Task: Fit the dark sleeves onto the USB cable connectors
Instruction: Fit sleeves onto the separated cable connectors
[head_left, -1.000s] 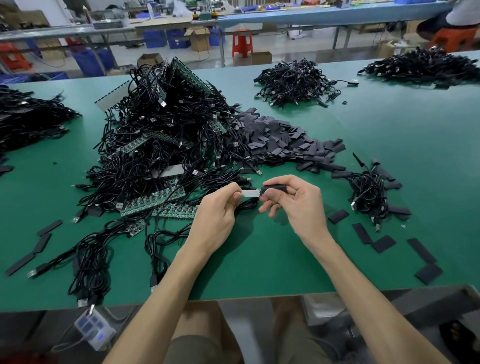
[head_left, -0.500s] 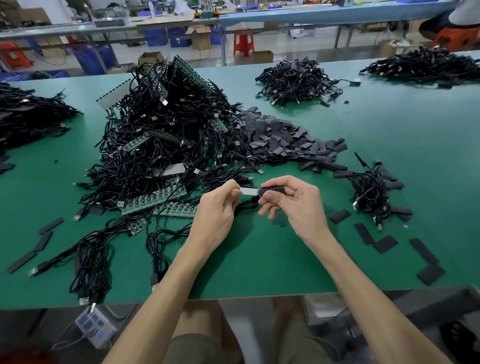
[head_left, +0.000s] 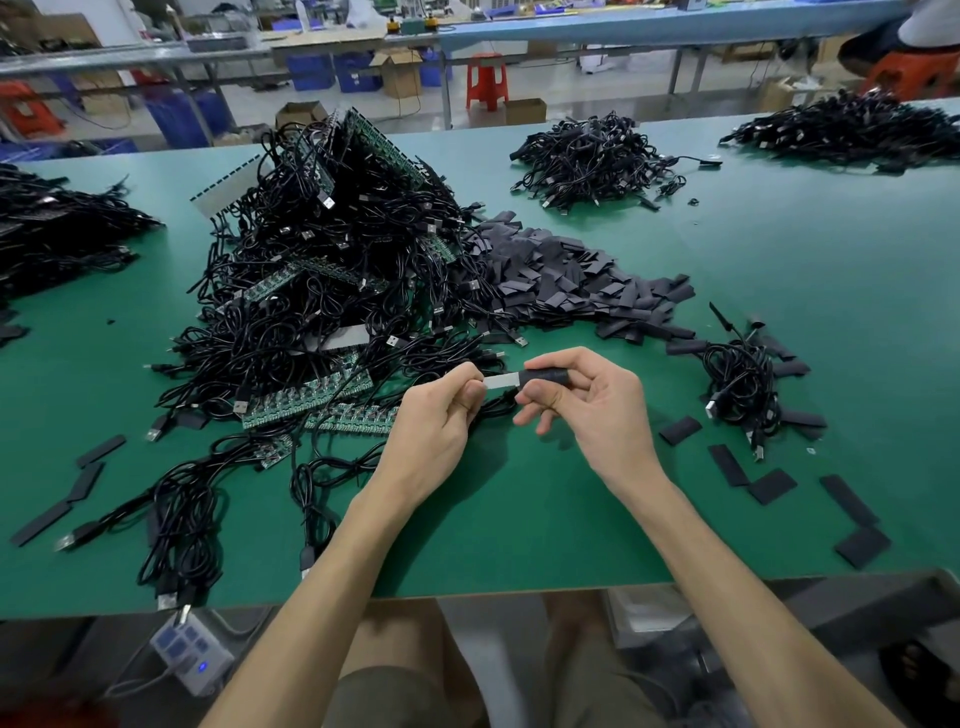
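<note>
Two bare hands work just above the near part of the flat green bench (head_left: 519, 530): the left hand (head_left: 441, 415) pinches the pale flat USB connector (head_left: 501, 381) by one end, and the right hand (head_left: 602, 410) grips the dark tubular sleeve (head_left: 545, 375) covering the connector's other end. Several loose flat dark rectangles (head_left: 771, 486) lie on the bench to the right. Behind the hands, a large tangled heap of black USB cables and green circuit boards (head_left: 337, 280) touches a pile of dark flat sleeves (head_left: 571, 280), with a smaller black cable bundle (head_left: 592, 156) farther back.

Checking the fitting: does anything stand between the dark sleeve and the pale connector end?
Nothing visible: the dark sleeve, in the right hand, directly meets the pale connector end that the left hand pinches.
</note>
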